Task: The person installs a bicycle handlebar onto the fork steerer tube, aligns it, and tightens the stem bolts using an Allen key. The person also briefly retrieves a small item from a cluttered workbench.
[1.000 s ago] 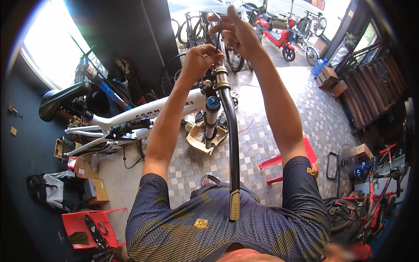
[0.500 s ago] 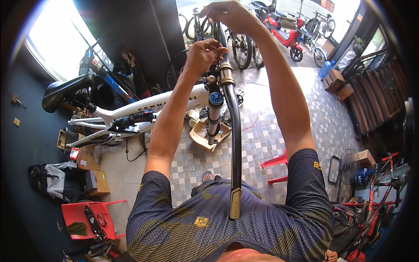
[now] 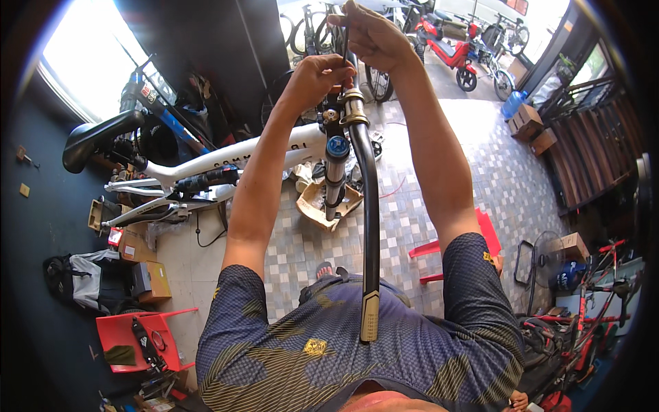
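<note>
Two hands (image 3: 322, 75) grip fork (image 3: 369, 206) top; floor (image 3: 473, 158) open right.

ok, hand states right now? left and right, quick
Left hand: closed around the top of the bike fork.
Right hand: closed on a thin dark tool above the fork.

Glossy black metal fork leg (image 3: 371, 226); glossy white frame (image 3: 233, 156); matt cardboard (image 3: 317, 204).

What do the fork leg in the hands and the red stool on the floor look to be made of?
Fork leg: likely metal or carbon, glossy black with a gold tip; the long highlight shows the sheen. Red stool: probably moulded plastic, with a uniform matte colour.
</note>
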The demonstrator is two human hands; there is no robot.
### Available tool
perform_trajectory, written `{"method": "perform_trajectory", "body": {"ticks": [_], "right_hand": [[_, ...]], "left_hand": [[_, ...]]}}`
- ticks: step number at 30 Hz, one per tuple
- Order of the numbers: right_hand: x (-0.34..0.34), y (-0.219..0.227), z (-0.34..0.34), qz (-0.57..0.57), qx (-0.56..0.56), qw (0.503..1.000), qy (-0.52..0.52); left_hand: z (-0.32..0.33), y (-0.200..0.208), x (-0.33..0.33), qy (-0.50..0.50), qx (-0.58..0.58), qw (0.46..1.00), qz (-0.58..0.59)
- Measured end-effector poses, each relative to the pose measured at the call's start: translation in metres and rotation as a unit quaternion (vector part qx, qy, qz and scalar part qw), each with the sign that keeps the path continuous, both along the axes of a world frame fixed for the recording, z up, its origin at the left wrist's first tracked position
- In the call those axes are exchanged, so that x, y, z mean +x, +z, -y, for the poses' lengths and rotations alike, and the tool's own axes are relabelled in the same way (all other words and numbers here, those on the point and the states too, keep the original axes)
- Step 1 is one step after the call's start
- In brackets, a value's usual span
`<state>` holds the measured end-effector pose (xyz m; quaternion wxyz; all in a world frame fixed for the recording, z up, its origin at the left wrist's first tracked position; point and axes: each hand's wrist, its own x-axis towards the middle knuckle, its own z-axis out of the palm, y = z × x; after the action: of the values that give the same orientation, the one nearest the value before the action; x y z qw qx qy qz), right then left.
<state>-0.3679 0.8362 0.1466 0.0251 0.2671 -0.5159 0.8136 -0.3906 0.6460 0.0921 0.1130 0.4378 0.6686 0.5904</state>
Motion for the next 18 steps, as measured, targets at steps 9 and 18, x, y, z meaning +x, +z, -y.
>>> {"method": "perform_trajectory", "body": {"ticks": [9, 18], "right_hand": [[0.017, 0.006, 0.052, 0.048, 0.006, 0.917, -0.396], [0.065, 0.026, 0.078, -0.25, 0.382, 0.668, -0.587]], "left_hand": [[0.002, -0.014, -0.007, 0.0, -0.001, 1.0, 0.012], [0.004, -0.017, -0.009, 0.008, 0.014, 1.0, -0.01]]}}
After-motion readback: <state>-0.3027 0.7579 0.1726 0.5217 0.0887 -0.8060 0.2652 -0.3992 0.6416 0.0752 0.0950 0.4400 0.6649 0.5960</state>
